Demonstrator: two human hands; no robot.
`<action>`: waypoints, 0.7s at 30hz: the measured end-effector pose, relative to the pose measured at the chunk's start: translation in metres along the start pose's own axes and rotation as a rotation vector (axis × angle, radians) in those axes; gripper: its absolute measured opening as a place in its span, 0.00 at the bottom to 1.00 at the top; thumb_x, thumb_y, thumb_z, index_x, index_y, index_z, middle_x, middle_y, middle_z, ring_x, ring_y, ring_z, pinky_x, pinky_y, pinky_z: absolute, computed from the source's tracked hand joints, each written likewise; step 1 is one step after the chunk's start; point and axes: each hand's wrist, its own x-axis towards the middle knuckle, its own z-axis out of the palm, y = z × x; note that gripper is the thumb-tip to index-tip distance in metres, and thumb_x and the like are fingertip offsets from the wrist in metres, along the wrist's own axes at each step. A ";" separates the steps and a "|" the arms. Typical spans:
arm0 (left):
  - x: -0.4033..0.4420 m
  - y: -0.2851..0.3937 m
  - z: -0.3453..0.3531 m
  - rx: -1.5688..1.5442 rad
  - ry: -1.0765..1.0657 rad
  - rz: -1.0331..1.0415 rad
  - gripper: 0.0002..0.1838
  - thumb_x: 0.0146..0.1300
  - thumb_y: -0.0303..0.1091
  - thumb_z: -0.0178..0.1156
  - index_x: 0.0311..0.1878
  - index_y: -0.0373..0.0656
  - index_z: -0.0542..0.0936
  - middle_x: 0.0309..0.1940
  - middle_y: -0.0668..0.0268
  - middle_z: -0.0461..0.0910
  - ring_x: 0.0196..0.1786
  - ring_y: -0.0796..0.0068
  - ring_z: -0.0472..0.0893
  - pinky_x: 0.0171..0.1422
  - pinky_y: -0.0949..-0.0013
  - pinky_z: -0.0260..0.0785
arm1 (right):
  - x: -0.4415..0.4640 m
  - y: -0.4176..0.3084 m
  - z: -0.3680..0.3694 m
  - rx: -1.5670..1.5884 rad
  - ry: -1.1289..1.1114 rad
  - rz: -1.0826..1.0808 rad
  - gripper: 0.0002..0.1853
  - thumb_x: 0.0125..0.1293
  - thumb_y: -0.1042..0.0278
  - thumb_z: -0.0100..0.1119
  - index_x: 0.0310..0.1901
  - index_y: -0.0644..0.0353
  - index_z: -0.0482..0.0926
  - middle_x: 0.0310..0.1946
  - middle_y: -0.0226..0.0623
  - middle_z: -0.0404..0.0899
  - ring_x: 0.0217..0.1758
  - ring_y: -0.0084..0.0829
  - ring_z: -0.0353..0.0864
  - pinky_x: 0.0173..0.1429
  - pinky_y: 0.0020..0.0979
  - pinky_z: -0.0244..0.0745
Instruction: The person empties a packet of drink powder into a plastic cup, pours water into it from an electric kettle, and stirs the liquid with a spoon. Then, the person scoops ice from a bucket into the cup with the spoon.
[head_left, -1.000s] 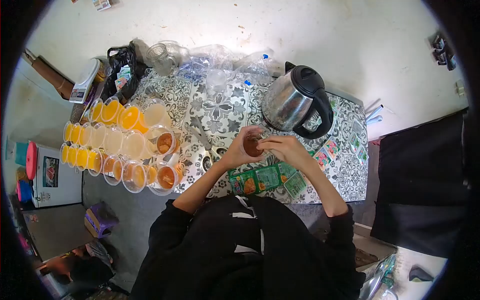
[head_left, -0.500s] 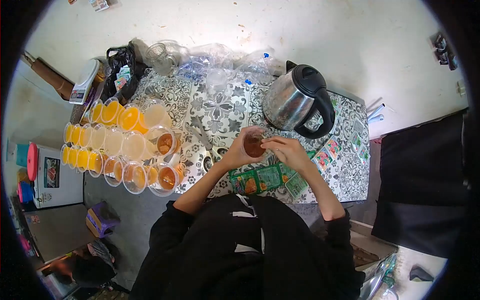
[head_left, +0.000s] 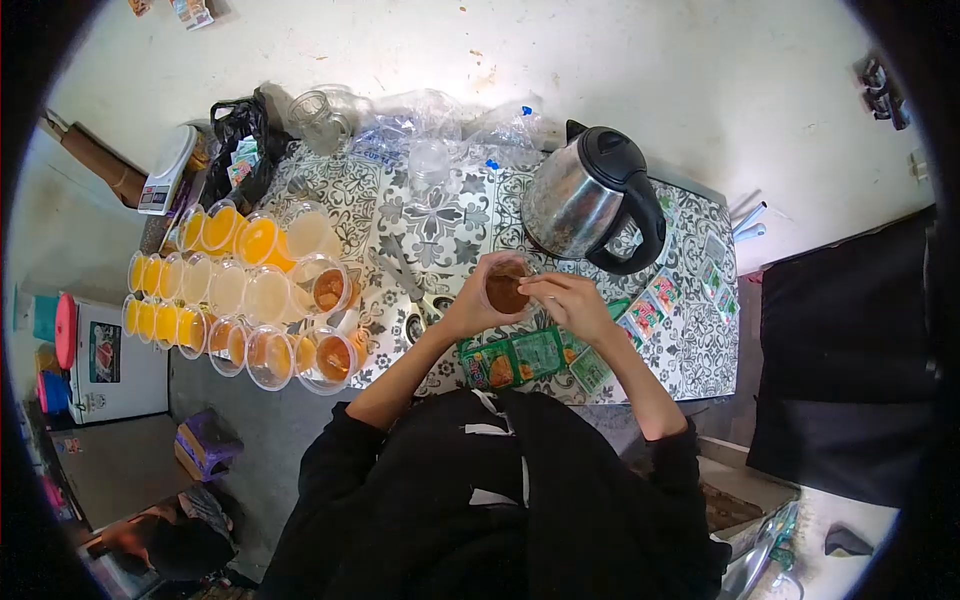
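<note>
your left hand (head_left: 474, 302) is wrapped round a clear cup (head_left: 507, 292), gripping it from the left, likely to keep it steady while the other works. your right hand (head_left: 573, 304) comes in from the right with its fingertips drawn together at the cup's rim; you may be pinching a thin stirrer, but i cannot tell. the cup is right in front of you, its mouth up, probably so you can see into it, and it holds something reddish brown. whether its base touches the counter (head_left: 700, 350) is hidden.

at the left, filled cups (head_left: 268, 293) stand in close rows, perhaps bunched to leave you working room. many hold bright orange, several look pale and cloudy, and two at the right end hold brownish orange. beyond your right hand sits a steel kettle (head_left: 570, 195), handle turned towards the near right, seemingly for an easy reach; its contents are out of sight. green sachets (head_left: 520, 360) lie flat along the near side. scissors (head_left: 402, 278) lie between the rows and your left hand, within reach.
</note>
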 end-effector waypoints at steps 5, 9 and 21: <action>0.001 0.002 0.001 -0.031 -0.002 0.006 0.46 0.40 0.27 0.76 0.62 0.42 0.58 0.58 0.60 0.66 0.62 0.68 0.68 0.68 0.65 0.60 | -0.002 -0.012 -0.018 -0.038 -0.134 0.033 0.12 0.53 0.77 0.61 0.41 0.58 0.81 0.37 0.37 0.82 0.38 0.37 0.83 0.42 0.31 0.78; 0.001 0.000 0.001 -0.026 -0.009 0.046 0.45 0.41 0.28 0.76 0.62 0.41 0.59 0.59 0.60 0.66 0.63 0.68 0.67 0.68 0.65 0.60 | -0.005 -0.010 -0.007 0.096 -0.152 0.070 0.12 0.52 0.78 0.61 0.41 0.57 0.81 0.38 0.35 0.82 0.39 0.37 0.82 0.43 0.32 0.78; 0.000 0.000 0.001 -0.035 0.016 -0.007 0.45 0.40 0.28 0.76 0.62 0.42 0.59 0.58 0.60 0.66 0.62 0.68 0.68 0.67 0.65 0.61 | 0.000 -0.015 -0.016 -0.051 -0.138 0.015 0.10 0.55 0.74 0.58 0.40 0.56 0.81 0.36 0.35 0.81 0.38 0.38 0.82 0.41 0.35 0.77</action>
